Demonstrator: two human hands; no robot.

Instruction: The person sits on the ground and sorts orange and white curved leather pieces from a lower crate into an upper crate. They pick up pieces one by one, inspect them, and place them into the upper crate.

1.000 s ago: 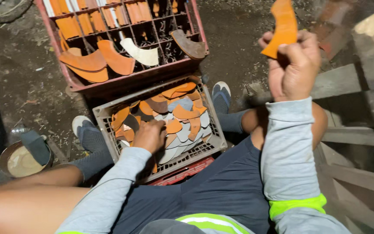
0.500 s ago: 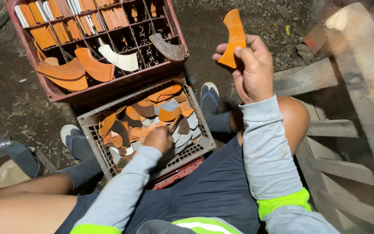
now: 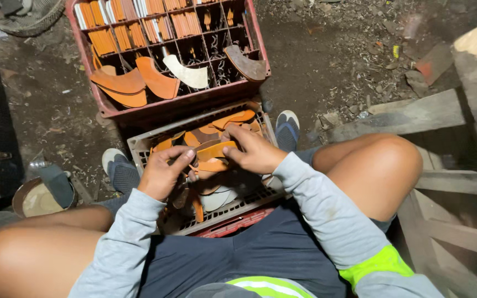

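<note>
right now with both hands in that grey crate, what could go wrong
The orange curved piece is pinched only at its ends by the left hand and right hand, so it might slip back into the pile. The grey crate sits propped on a red one near the feet, so it could tip. Loose pieces may scrape fingers.

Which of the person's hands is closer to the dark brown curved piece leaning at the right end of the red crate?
Right. The right hand lies just below the dark brown curved piece; the left hand is lower and further left.
</note>
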